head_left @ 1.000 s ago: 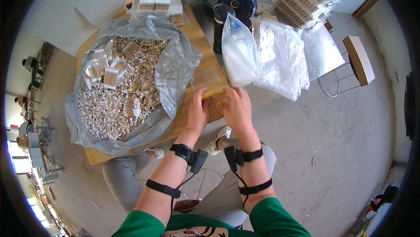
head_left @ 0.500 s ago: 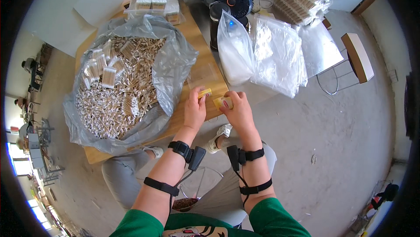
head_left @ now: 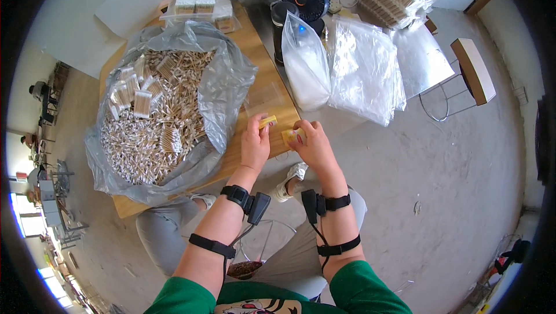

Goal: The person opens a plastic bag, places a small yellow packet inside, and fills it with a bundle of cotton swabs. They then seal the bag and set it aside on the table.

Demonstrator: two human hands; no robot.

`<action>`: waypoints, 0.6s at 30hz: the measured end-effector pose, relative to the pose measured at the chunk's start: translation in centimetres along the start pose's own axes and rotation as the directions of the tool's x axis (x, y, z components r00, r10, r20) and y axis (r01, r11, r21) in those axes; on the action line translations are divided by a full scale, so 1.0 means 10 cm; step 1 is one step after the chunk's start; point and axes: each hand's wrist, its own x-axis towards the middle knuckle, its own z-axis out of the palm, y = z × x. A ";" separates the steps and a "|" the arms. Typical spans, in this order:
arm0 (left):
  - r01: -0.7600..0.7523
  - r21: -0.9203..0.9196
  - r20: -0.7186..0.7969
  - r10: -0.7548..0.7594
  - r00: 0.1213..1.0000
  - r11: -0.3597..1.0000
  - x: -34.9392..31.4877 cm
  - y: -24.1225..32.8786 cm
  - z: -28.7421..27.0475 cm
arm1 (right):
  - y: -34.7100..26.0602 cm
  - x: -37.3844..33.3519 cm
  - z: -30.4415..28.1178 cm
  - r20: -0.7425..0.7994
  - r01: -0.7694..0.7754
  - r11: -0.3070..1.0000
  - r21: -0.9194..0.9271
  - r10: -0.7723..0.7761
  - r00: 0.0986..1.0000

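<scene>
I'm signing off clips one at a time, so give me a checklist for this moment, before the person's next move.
1. Left hand holds a small yellow piece: ok.
2. Right hand holds another yellow piece: ok.
3. The two pieces are apart: ok, a gap shows.
4. Grey bag lies open, cotton swabs exposed: ok.
5. Clear bags lie beyond the right hand, untouched: ok.
6. Either piece empty or filled: cannot tell, each is partly covered.

Left hand (head_left: 255, 147), right hand (head_left: 315, 146) slightly apart, fingers (head_left: 253, 124) bent; 2 forearms (head_left: 209, 225) extended forward.
</scene>
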 end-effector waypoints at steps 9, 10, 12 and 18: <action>0.006 -0.024 0.012 -0.005 1.000 1.000 -0.01 -0.02 0.01 | 0.11 -0.05 0.03 0.012 -0.144 0.980 0.136 0.143 0.990; 0.014 -0.039 0.018 -0.013 1.000 0.999 -0.01 -0.01 0.01 | 0.13 -0.05 0.03 0.006 -0.164 0.974 0.155 0.165 0.986; 0.021 -0.047 0.019 -0.020 1.000 0.999 -0.01 -0.01 0.00 | 0.15 -0.05 0.03 -0.007 -0.171 0.976 0.135 0.173 0.985; 0.014 -0.017 0.007 -0.014 1.000 1.000 0.00 0.00 0.00 | 0.06 -0.06 0.00 -0.052 -0.197 0.978 0.066 0.201 0.978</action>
